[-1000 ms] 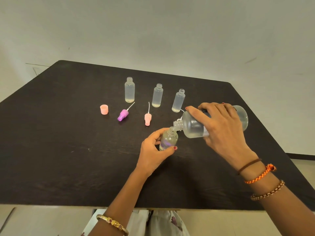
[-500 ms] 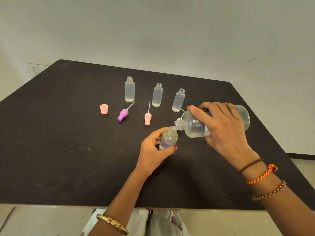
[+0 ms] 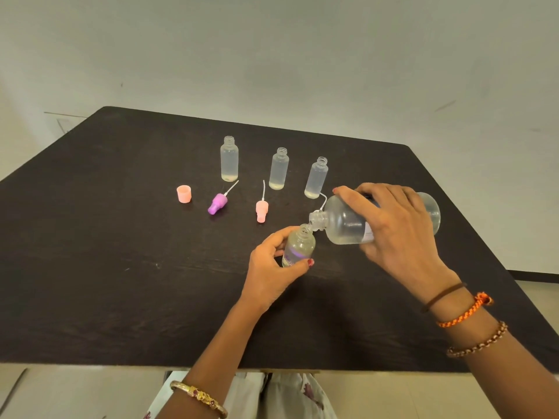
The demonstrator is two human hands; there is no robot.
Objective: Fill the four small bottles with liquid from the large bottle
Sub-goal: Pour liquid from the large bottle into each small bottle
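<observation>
Hardly anything has moved since a second ago: the big bottle (image 3: 348, 223) has only edged a touch higher at its far end, and both hands hold as they did. From the left, a pink cap (image 3: 184, 193), a purple nozzle (image 3: 217, 203) and a pink nozzle (image 3: 261, 208) lie on the dark table (image 3: 90, 252), with three uncapped small bottles (image 3: 278, 172) standing in a row behind them, each showing only a thin pool at the bottom. Nearer me, the left hand (image 3: 272, 275) wraps thumb and fingers round the fourth bottle (image 3: 298, 246), upright and clear. The right hand (image 3: 393, 234) grips the big bottle from above, tipped nearly flat, mouth touching the little neck. Pouring looks under way; next she must ease it upright before it overflows.
</observation>
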